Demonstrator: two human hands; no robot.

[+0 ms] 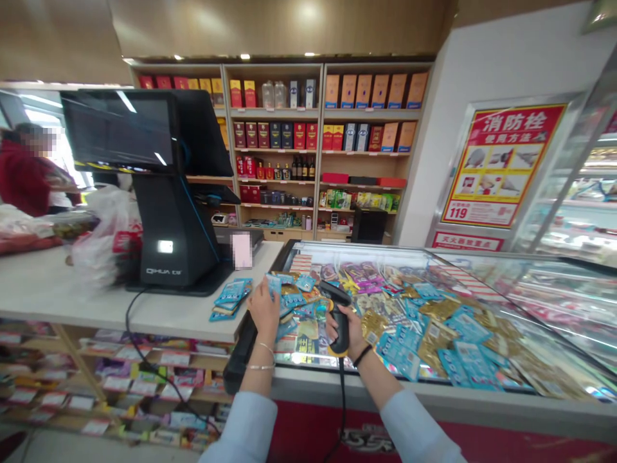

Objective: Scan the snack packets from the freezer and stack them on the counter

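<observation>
My right hand (348,329) is wrapped round the grip of a black and yellow barcode scanner (340,328), whose head points left and a cord hangs down. My left hand (264,307) is closed on a blue packet (274,284) at the left edge of the glass-topped freezer. Just left of it, a small stack of blue packets (230,297) lies on the white counter (193,314). Many blue, gold and purple packets (436,334) are spread over the freezer glass to the right of the scanner.
A black register screen (166,193) stands on the counter at left, beside white plastic bags (103,238). Shelves of boxes (274,135) line the back wall. A person in red (24,170) is at far left. Below the counter are goods racks (159,379).
</observation>
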